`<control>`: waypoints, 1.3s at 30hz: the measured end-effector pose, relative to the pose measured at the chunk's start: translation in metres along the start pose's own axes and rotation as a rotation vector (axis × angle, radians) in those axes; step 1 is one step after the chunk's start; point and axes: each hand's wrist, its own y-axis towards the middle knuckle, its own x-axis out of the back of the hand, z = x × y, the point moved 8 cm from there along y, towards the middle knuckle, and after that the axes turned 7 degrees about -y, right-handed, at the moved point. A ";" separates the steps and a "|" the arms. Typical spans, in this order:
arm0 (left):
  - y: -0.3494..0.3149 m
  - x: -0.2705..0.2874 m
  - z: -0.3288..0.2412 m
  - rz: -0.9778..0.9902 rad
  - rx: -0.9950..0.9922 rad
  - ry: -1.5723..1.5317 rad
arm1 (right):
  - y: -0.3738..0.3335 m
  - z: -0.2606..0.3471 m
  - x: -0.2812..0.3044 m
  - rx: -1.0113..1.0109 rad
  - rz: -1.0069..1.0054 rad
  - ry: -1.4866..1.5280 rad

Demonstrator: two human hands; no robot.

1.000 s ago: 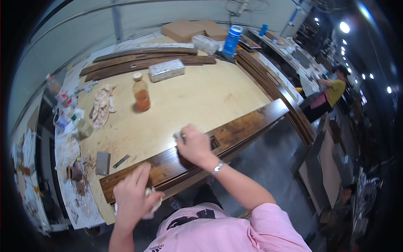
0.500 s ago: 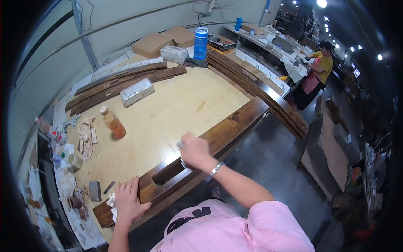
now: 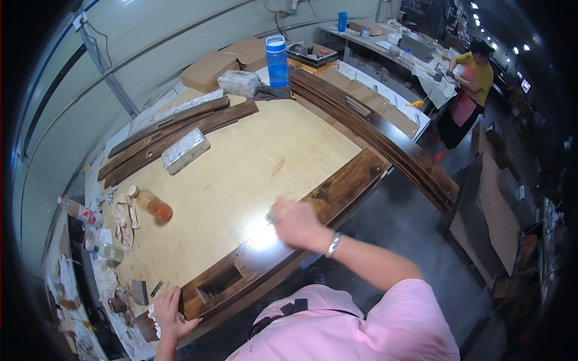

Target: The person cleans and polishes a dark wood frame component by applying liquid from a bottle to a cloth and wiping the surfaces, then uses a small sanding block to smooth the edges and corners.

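A long dark-brown wooden board (image 3: 343,180) lies along the near edge of the table, with a rectangular opening (image 3: 221,283) toward its left end. My left hand (image 3: 171,319) grips the board near that end, fingers over the top and thumb along the near side. Against that hand is a crumpled white cloth (image 3: 155,320), partly covered. To the right of the opening, my right hand (image 3: 299,225) is closed at the board's surface. A small greyish bit shows at its fingers; its kind is hidden.
On the pale tabletop (image 3: 259,156) stand an orange-liquid bottle (image 3: 153,206), a wrapped block (image 3: 185,150) and a grey block (image 3: 139,292). Dark planks (image 3: 180,141) lie at the back left, more planks (image 3: 373,132) at the right. A blue bottle (image 3: 277,63) stands behind; a co-worker (image 3: 469,90) stands far right.
My right hand has moved rightward along the board, away from the opening, which now shows more fully. My left hand stays at the left end. The whole view has shifted slightly.
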 end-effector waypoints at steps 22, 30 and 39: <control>-0.005 -0.011 0.007 0.159 0.077 0.042 | 0.013 -0.311 0.109 -0.451 -0.114 0.067; 0.000 -0.010 0.005 0.172 0.082 0.016 | 0.011 -0.326 0.108 -0.416 -0.105 0.112; -0.007 -0.011 0.012 0.132 0.050 0.059 | -0.041 -0.334 0.108 -0.264 -0.035 0.402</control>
